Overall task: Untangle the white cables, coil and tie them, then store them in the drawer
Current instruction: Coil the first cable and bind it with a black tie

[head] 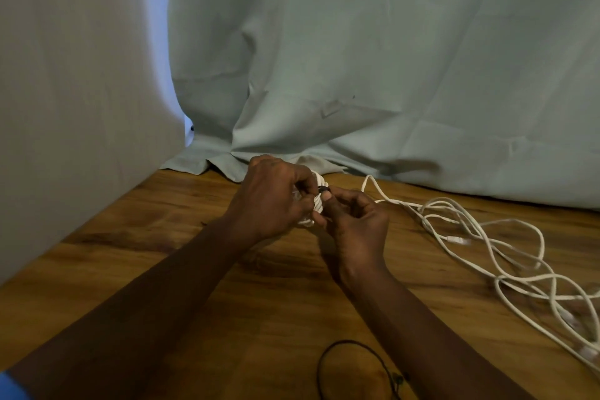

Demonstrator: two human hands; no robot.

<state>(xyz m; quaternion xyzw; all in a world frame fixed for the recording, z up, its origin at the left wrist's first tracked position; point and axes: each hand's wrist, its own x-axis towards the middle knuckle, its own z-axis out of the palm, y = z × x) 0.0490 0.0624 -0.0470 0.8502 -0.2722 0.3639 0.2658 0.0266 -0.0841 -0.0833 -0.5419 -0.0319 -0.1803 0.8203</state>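
A small coil of white cable (316,203) is held just above the wooden table, mostly hidden between both hands. My left hand (276,195) grips the coil from the left with curled fingers. My right hand (354,221) pinches a dark tie (324,189) at the coil's top right. A loose tangle of white cables (506,256) with several connectors lies spread on the table to the right. No drawer is in view.
The wooden table (227,286) runs to a pale green cloth (357,75) hanging at the back and a grey panel (65,107) on the left. A thin black cord loop (350,364) lies near the front edge between my forearms.
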